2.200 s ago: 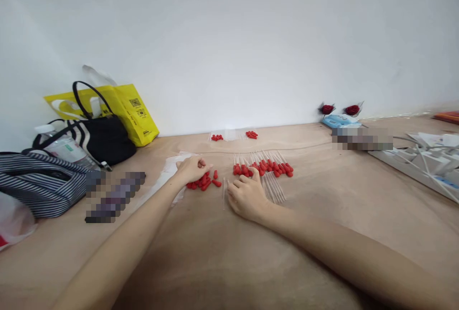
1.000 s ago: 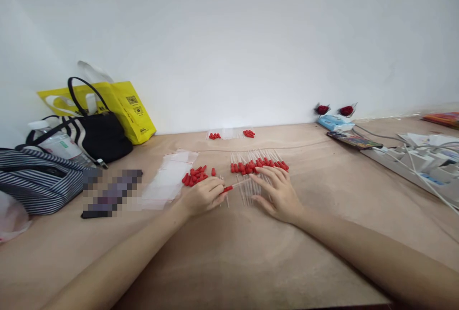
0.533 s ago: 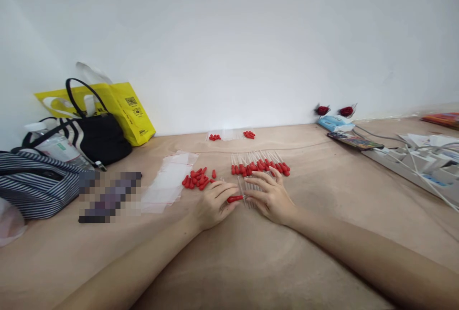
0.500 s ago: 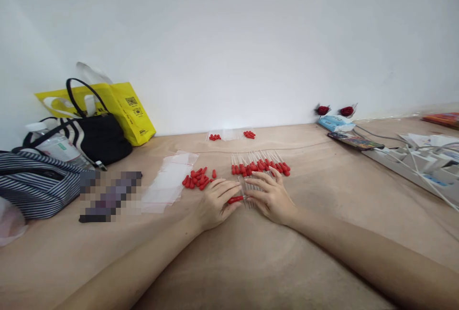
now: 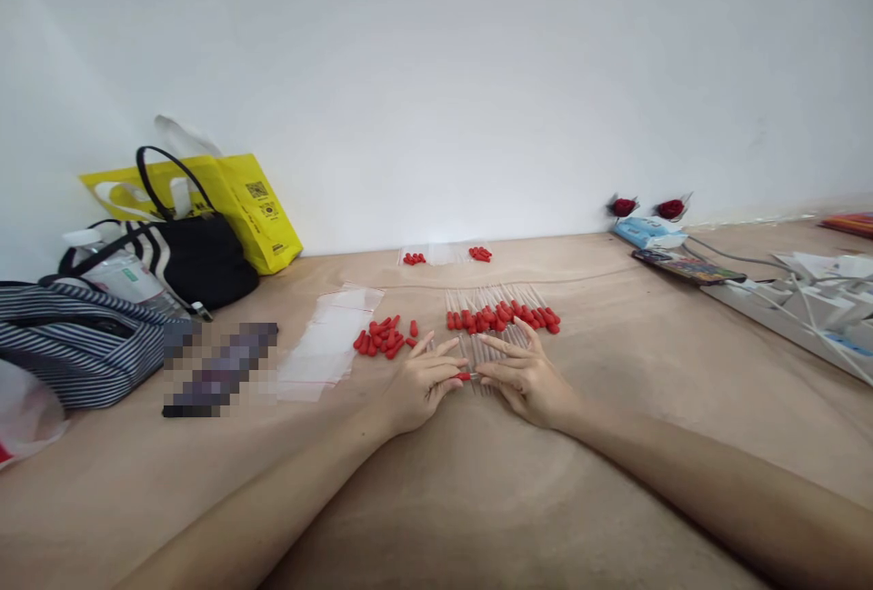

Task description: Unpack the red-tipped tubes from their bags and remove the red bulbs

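Note:
Between the fingers of my left hand [image 5: 424, 387] is a red rubber bulb [image 5: 464, 376], mostly covered by the fingertips. My right hand [image 5: 530, 383] pinches a thin glass tube [image 5: 476, 377] whose end meets the bulb's open end; how deep it sits I cannot tell. Loose glass tubes [image 5: 483, 352] lie beneath and between the hands. Just beyond them is a row of glass droppers [image 5: 506, 314] with red bulbs facing me. A pile of red bulbs [image 5: 379, 336] lies left of my left hand.
Clear zip bags [image 5: 326, 340] lie left of the bulbs. Two bags with red bulbs [image 5: 446, 254] rest by the wall. A striped bag [image 5: 88, 345], black handbag [image 5: 205, 258] and yellow bag [image 5: 263, 208] stand at left. A power strip [image 5: 770, 308] with cables is at right.
My left fingers have slid along the red bulb toward the tube, so less of the bulb shows. Both hands stay close together. The whole view has shifted slightly.

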`<state>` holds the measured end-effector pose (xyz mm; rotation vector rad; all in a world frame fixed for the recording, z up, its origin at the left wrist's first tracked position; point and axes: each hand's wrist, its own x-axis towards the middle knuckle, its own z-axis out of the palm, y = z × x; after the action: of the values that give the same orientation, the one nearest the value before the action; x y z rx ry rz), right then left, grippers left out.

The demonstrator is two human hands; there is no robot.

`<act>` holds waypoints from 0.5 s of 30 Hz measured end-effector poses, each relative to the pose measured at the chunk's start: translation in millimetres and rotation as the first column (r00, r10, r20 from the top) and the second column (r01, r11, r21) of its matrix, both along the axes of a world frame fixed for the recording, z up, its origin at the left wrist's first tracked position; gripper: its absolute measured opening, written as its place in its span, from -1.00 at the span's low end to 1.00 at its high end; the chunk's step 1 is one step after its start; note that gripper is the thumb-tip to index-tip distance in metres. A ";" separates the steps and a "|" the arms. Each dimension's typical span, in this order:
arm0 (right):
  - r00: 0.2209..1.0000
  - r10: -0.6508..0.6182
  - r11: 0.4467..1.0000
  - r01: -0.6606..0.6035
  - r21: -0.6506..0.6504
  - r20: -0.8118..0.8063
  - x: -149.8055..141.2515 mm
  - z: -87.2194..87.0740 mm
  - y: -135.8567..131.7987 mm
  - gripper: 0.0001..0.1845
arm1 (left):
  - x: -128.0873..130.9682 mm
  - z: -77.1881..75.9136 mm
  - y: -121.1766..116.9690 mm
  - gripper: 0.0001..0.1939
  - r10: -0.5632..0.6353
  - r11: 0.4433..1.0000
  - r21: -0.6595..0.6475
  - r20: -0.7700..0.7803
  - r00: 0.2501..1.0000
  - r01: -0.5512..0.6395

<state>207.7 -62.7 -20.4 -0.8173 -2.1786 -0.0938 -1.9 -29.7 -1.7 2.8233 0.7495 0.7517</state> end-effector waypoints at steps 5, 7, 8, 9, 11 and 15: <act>1.000 0.002 1.000 -0.002 -0.007 0.005 -1.5 2.5 -2.5 -0.80 | -1.7 -2.4 -0.6 -0.80 -0.054 0.998 0.020 0.066 0.996 0.053; 1.000 -0.006 1.000 0.006 -0.001 0.008 -2.3 4.3 -4.1 -0.79 | -2.8 -3.5 -1.1 -0.81 -0.073 0.997 0.034 0.083 0.994 0.071; 1.000 -0.008 1.000 0.008 0.005 0.010 -2.7 5.2 -4.8 -0.79 | -3.3 -4.0 -1.3 -0.81 -0.080 0.996 0.038 0.086 0.993 0.077; 1.000 -0.008 1.000 0.008 0.012 0.011 -3.0 5.9 -5.4 -0.79 | -3.7 -4.3 -1.6 -0.81 -0.084 0.996 0.041 0.087 0.993 0.081; 1.000 0.001 1.000 -0.001 0.028 0.008 -3.2 6.8 -5.9 -0.78 | -4.3 -4.6 -2.1 -0.82 -0.093 0.995 0.049 0.091 0.991 0.089; 1.000 0.007 0.999 -0.008 0.043 0.012 -2.2 5.3 -4.9 -0.78 | -4.6 -2.9 -4.0 -0.81 -0.113 0.993 0.058 0.108 0.988 0.107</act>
<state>205.4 -67.5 -15.0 -0.7859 -2.1834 -0.1417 -6.4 -33.7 -4.6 2.8131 0.5601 0.9128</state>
